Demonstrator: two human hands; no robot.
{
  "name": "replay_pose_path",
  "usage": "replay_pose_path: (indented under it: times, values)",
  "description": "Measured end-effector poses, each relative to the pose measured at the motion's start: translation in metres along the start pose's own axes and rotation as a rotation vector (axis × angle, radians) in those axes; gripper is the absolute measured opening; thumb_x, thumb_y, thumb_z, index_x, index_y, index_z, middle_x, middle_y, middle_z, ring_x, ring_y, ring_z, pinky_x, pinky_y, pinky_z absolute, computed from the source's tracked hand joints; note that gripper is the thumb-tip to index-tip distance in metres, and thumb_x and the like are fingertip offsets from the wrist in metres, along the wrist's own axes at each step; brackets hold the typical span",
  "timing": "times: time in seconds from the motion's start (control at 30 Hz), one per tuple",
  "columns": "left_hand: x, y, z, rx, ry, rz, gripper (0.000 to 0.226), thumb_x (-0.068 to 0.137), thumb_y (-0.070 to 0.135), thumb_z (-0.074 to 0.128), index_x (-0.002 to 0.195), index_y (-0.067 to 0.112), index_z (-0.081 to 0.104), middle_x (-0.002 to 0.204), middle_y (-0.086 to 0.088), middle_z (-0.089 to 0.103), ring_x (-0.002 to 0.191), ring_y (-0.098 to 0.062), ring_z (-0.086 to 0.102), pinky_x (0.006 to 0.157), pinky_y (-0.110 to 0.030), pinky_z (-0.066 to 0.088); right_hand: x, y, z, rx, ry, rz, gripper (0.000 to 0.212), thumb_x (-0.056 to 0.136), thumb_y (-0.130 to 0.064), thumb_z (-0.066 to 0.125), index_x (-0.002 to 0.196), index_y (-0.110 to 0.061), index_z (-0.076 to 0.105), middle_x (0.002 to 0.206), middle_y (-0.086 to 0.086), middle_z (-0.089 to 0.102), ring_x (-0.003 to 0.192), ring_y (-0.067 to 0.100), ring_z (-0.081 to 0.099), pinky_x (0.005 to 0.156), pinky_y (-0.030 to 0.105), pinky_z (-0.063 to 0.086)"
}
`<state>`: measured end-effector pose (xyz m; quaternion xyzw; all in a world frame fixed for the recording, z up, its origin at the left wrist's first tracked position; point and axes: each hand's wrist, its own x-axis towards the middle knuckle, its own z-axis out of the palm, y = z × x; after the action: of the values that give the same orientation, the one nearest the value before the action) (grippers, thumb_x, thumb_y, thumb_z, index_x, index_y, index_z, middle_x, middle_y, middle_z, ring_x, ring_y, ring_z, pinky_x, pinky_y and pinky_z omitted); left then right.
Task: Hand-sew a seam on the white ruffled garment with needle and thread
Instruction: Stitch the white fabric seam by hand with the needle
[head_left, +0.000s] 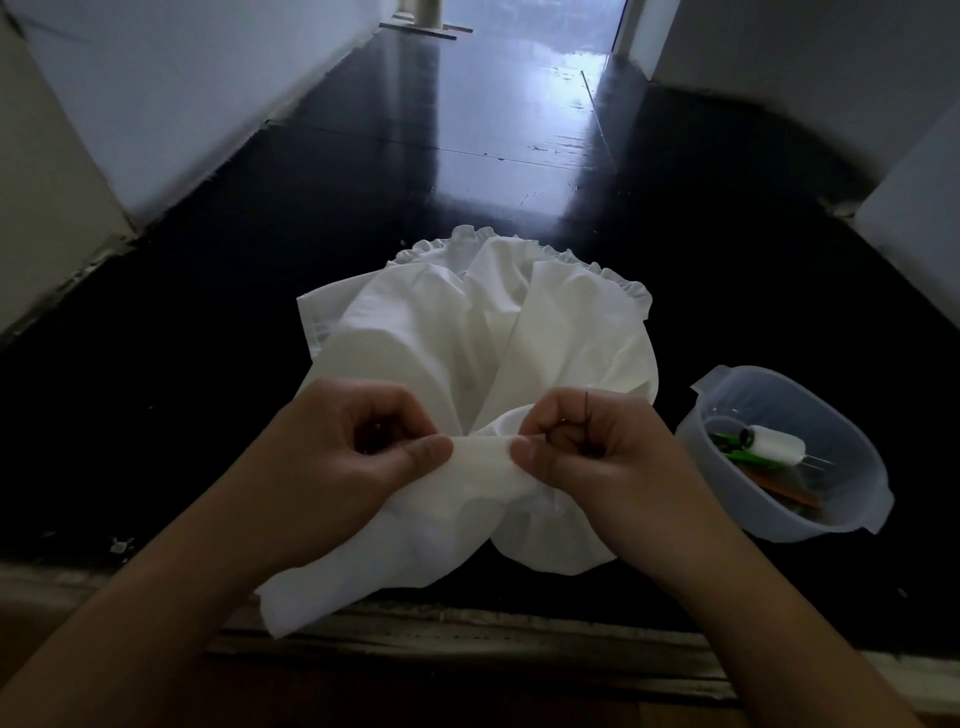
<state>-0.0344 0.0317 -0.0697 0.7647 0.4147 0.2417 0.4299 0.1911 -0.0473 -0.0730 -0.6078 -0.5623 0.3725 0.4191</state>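
Each grip, left hand (358, 441) and right hand (582, 447), pinches the white garment (467, 332) on a glossy black floor (467, 130) between pale walls (182, 78).

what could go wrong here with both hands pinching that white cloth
The needle seems to lie across the right hand while it pinches the white garment; it may prick the skin or slip out unseen. The light is dim and the cloth bunches between the right hand and the left hand, so a stitch may catch an extra layer. The plastic tub of supplies sits close by the right wrist and might get knocked.
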Motion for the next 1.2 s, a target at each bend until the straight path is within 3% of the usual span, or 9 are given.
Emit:
replay_pose_path:
  times: [0.1,0.2,0.33,0.43,0.6,0.7,0.83,0.97,1.2]
  values:
    - [-0.001,0.003,0.003,-0.067,-0.134,-0.009,0.024,0.088,0.055,0.072,0.090,0.032,0.077,0.086,0.002,0.075,0.080,-0.017,0.073,0.069,-0.027,0.055,-0.001,-0.002,0.002,-0.031,-0.039,-0.021,0.018,0.093,-0.015,0.074,0.076,-0.014,0.070,0.059,0.016,0.053,0.056,0.018,0.048,0.060,0.028,0.044]
    - [-0.002,0.009,0.018,-0.059,-0.209,0.040,0.026,0.092,0.055,0.070,0.101,0.031,0.076,0.089,0.004,0.076,0.084,-0.015,0.072,0.072,-0.030,0.054,-0.001,-0.004,0.004,-0.018,-0.084,-0.037,0.017,0.093,-0.012,0.075,0.076,-0.013,0.071,0.055,0.007,0.048,0.054,0.017,0.043,0.057,0.033,0.039]
    - [-0.001,0.012,0.032,0.025,-0.104,0.111,0.018,0.093,0.045,0.070,0.083,0.031,0.074,0.071,0.007,0.069,0.069,-0.011,0.067,0.058,-0.021,0.044,-0.001,-0.003,0.003,-0.041,-0.083,-0.041,0.017,0.092,-0.012,0.075,0.076,-0.013,0.070,0.058,0.014,0.050,0.055,0.016,0.045,0.058,0.035,0.039]
    - [0.000,0.010,0.029,-0.015,-0.057,0.091,0.021,0.094,0.037,0.070,0.074,0.031,0.073,0.066,0.007,0.066,0.065,-0.009,0.064,0.059,-0.013,0.043,-0.001,-0.003,0.000,-0.056,-0.055,-0.025,0.017,0.093,-0.015,0.074,0.076,-0.016,0.071,0.055,0.003,0.047,0.055,0.015,0.044,0.059,0.032,0.040]
    - [0.000,0.008,0.029,-0.119,-0.059,0.014,0.020,0.097,0.026,0.069,0.080,0.028,0.080,0.073,0.009,0.073,0.072,-0.003,0.069,0.064,-0.012,0.046,0.001,-0.004,-0.001,-0.193,-0.015,-0.028,0.014,0.094,-0.019,0.073,0.080,-0.020,0.072,0.055,0.003,0.051,0.053,0.007,0.049,0.059,0.021,0.044]
    - [-0.001,0.008,0.030,-0.126,-0.047,0.004,0.019,0.098,0.027,0.069,0.085,0.027,0.082,0.078,0.008,0.077,0.078,-0.005,0.073,0.067,-0.018,0.052,-0.003,-0.009,-0.003,-0.138,-0.014,-0.011,0.004,0.096,-0.018,0.069,0.095,-0.021,0.069,0.055,-0.002,0.050,0.050,0.004,0.048,0.053,0.014,0.040]
    - [-0.001,0.007,0.029,-0.134,-0.026,-0.007,0.018,0.098,0.028,0.068,0.087,0.028,0.083,0.082,0.011,0.079,0.081,-0.005,0.075,0.072,-0.020,0.055,-0.006,-0.014,-0.008,0.142,0.036,0.107,0.008,0.102,-0.018,0.057,0.102,-0.020,0.064,0.060,-0.003,0.054,0.053,0.005,0.049,0.050,0.018,0.040]
    - [-0.001,0.008,0.028,-0.163,-0.014,-0.011,0.019,0.098,0.024,0.069,0.088,0.028,0.083,0.083,0.011,0.079,0.082,-0.004,0.075,0.073,-0.018,0.054,-0.005,-0.014,-0.007,0.104,0.098,0.060,0.017,0.103,-0.011,0.053,0.087,-0.012,0.060,0.054,0.000,0.050,0.049,0.008,0.043,0.049,0.019,0.036]
    - [-0.002,0.009,0.027,-0.156,0.000,0.005,0.019,0.099,0.023,0.068,0.088,0.028,0.083,0.082,0.012,0.079,0.081,-0.002,0.074,0.072,-0.015,0.052,-0.010,-0.024,-0.006,0.089,0.023,0.072,0.010,0.101,-0.015,0.060,0.096,-0.008,0.055,0.057,0.012,0.067,0.047,0.017,0.044,0.047,0.023,0.038]
